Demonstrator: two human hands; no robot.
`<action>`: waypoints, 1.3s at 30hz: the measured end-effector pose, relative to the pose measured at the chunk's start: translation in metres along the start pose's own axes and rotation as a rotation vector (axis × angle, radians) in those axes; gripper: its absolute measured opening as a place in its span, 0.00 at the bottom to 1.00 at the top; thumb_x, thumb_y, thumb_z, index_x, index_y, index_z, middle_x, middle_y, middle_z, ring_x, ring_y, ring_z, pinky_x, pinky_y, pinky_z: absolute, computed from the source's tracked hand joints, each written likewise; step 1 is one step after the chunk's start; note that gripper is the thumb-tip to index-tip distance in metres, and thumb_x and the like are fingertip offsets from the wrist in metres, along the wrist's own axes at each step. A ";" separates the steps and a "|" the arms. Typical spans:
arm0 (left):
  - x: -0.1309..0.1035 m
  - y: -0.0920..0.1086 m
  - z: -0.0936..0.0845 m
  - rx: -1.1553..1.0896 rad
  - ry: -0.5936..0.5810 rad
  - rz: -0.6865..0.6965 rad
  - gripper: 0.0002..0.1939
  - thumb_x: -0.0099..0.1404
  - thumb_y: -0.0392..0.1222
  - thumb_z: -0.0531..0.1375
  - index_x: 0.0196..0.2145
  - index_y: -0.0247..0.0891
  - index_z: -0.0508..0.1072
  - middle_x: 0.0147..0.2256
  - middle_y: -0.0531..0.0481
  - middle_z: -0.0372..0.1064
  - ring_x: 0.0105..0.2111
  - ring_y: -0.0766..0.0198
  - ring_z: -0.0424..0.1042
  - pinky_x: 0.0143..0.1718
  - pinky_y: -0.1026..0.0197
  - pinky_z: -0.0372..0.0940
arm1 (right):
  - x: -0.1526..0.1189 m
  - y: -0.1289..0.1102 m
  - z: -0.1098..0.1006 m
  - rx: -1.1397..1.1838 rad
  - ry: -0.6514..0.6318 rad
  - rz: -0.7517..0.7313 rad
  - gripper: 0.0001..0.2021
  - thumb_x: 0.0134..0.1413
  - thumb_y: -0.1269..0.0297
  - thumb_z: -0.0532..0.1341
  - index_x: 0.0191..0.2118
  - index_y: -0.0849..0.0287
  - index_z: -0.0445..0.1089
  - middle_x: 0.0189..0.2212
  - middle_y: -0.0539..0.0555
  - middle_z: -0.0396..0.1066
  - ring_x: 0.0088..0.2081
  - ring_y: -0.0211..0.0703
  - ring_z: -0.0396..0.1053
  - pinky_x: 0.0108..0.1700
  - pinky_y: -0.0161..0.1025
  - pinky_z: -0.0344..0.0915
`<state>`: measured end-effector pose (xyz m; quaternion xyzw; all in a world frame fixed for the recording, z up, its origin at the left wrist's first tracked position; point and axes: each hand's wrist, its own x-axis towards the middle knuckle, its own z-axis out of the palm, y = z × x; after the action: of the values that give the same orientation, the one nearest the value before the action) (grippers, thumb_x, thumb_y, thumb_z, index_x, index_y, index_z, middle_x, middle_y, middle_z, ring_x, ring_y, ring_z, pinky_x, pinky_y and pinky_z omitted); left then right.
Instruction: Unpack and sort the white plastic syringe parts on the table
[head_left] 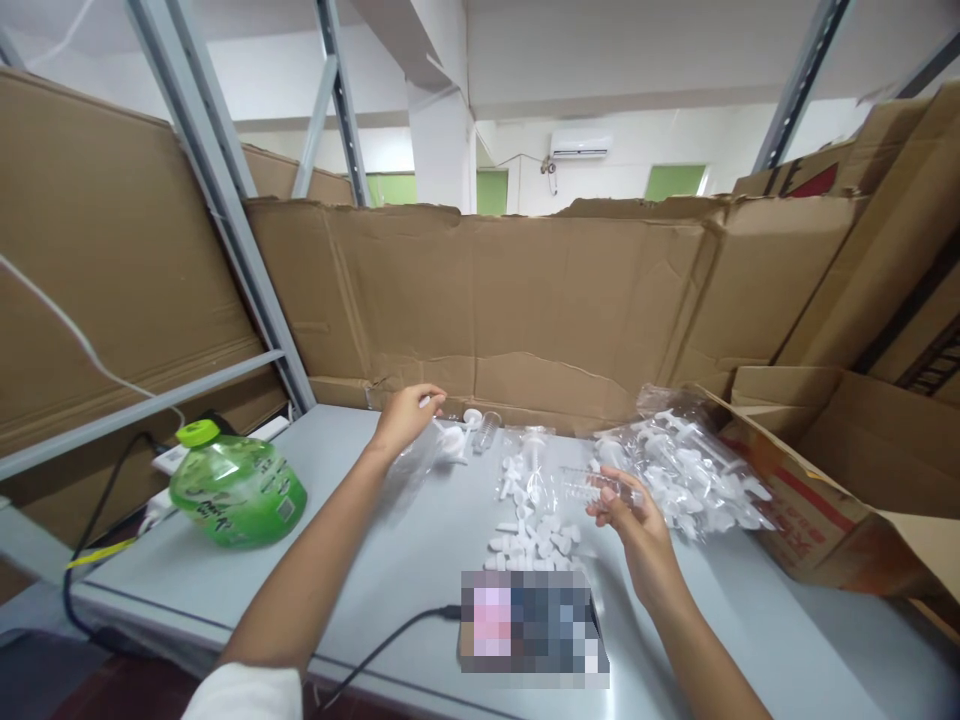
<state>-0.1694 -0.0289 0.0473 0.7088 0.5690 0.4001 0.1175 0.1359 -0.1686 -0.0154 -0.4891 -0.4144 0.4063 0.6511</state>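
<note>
My left hand is over the back of the table, its fingers curled together. Whatever it may be pinching is hidden or too small to make out. Just right of it are round white plastic pieces and a clear ribbed tube, with a clear plastic bag below. My right hand grips another clear ribbed plastic tube, which points left above the table. Small white plastic parts lie loose between my hands, several heaped together. A clear bag full of white parts lies beyond my right hand.
A green bottle stands at the left near cables and a power strip. A blurred-out device with a black cable lies at the front. An opened cardboard box sits at the right; cardboard sheets wall the back.
</note>
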 end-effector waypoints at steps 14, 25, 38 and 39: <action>-0.010 -0.029 0.045 0.061 0.033 -0.024 0.18 0.57 0.53 0.53 0.25 0.35 0.72 0.25 0.50 0.70 0.27 0.62 0.66 0.31 0.63 0.57 | -0.002 -0.002 0.002 -0.103 0.003 -0.030 0.23 0.41 0.52 0.66 0.44 0.56 0.66 0.34 0.52 0.68 0.27 0.40 0.67 0.33 0.39 0.64; -0.029 -0.033 0.073 -0.062 -0.071 0.145 0.12 0.57 0.47 0.56 0.25 0.37 0.74 0.38 0.44 0.72 0.41 0.57 0.69 0.47 0.57 0.60 | -0.003 0.000 0.004 -0.172 -0.013 -0.084 0.22 0.41 0.53 0.65 0.43 0.56 0.67 0.33 0.53 0.68 0.27 0.41 0.66 0.33 0.40 0.65; -0.027 -0.055 0.085 -0.048 -0.088 0.071 0.11 0.57 0.44 0.55 0.28 0.37 0.75 0.44 0.43 0.67 0.47 0.56 0.65 0.53 0.54 0.56 | -0.001 0.004 0.000 -0.246 0.008 -0.131 0.22 0.40 0.53 0.66 0.43 0.55 0.68 0.40 0.55 0.70 0.30 0.43 0.67 0.35 0.41 0.65; -0.028 -0.057 0.087 -0.047 -0.104 0.067 0.11 0.56 0.44 0.55 0.28 0.36 0.75 0.44 0.43 0.66 0.47 0.56 0.65 0.53 0.54 0.56 | -0.001 0.004 0.000 -0.249 0.007 -0.130 0.22 0.39 0.53 0.66 0.43 0.55 0.68 0.40 0.56 0.70 0.30 0.44 0.67 0.35 0.41 0.65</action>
<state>-0.1500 -0.0104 -0.0572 0.7443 0.5284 0.3798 0.1502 0.1347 -0.1691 -0.0196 -0.5397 -0.4902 0.3071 0.6116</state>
